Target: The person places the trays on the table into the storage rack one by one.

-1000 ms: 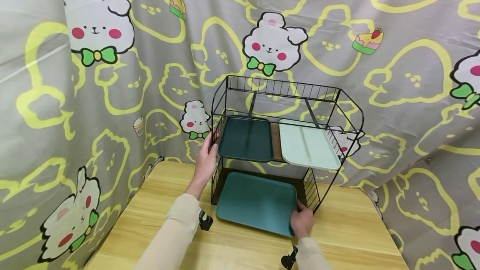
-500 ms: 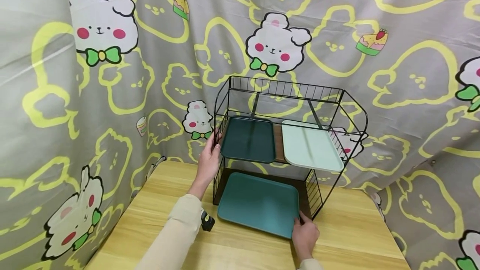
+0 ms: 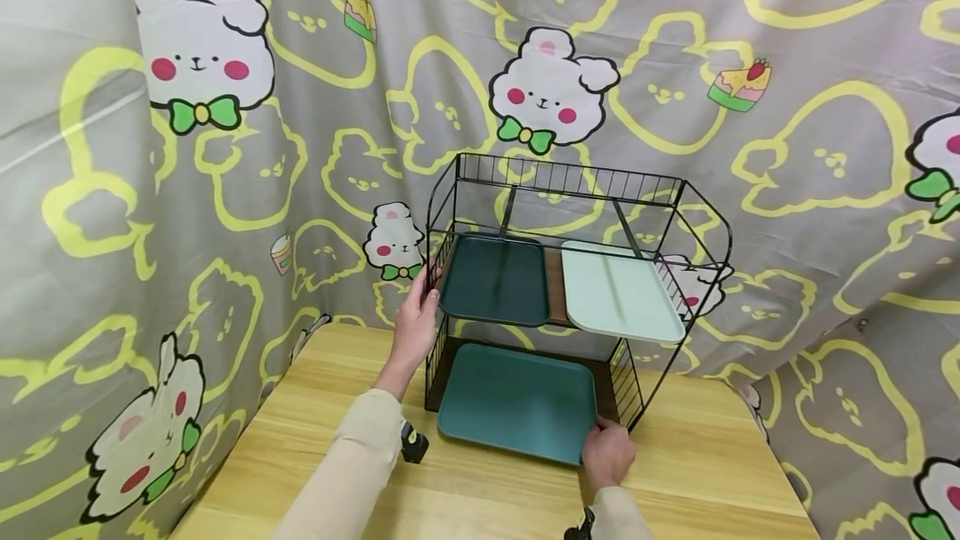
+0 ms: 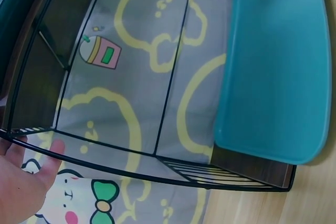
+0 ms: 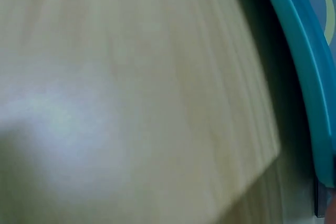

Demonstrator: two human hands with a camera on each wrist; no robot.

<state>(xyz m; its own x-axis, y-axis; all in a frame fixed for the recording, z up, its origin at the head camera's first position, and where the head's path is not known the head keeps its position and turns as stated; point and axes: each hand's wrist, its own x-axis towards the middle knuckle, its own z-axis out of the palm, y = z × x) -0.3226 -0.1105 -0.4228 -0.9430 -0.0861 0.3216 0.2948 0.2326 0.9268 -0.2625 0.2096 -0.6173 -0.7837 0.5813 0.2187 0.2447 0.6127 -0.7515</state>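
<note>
A black two-tier wire rack (image 3: 570, 248) with brown wooden shelves stands on the table. My left hand (image 3: 415, 323) grips its left side post; in the left wrist view, fingers (image 4: 50, 163) of that hand meet the black wire. A large teal tray (image 3: 517, 402) lies on the lower shelf, its front part sticking out past the shelf. At the tray's right front corner, my right hand (image 3: 609, 454) holds the edge. The right wrist view shows mostly the tray's teal rim (image 5: 299, 61), with that hand nearly out of frame.
On the upper shelf lie a dark green tray (image 3: 495, 280) at left and a pale mint tray (image 3: 622, 290) at right, its front overhanging. The wooden table (image 3: 465, 498) extends in front. A patterned curtain (image 3: 322, 148) hangs close behind and on both sides.
The teal tray's front edge has shifted slightly back toward the rack, the right hand staying at its corner. The left hand keeps its place on the post.
</note>
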